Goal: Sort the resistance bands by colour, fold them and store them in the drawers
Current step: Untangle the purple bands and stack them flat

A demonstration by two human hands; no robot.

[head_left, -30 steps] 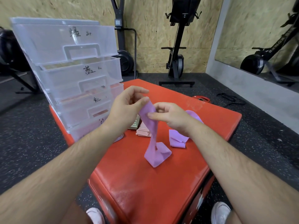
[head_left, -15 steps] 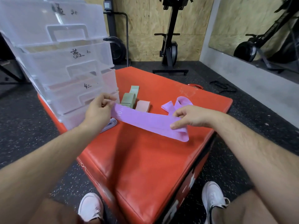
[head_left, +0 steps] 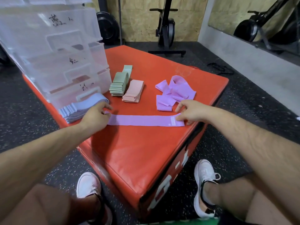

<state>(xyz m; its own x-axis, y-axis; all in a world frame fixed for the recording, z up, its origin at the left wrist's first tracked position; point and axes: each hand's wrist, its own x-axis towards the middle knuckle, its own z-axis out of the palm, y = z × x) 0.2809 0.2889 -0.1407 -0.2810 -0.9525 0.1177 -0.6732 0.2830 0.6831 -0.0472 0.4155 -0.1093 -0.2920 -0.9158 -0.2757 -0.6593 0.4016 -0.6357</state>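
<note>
Red padded box (head_left: 138, 153), speckled floor (head_left: 24, 109), exercise bike (head_left: 165, 28) behind

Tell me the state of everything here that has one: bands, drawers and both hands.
Flat purple band: laid out flat on the red box, one end in each hand.
Loose purple bands: unfolded, heaped.
Green bands: folded, stacked.
Pink bands: folded, stacked.
Blue bands: folded, stacked.
Drawers: appear closed.
Left hand: pinches the band's left end.
Right hand: pinches the band's right end.
</note>
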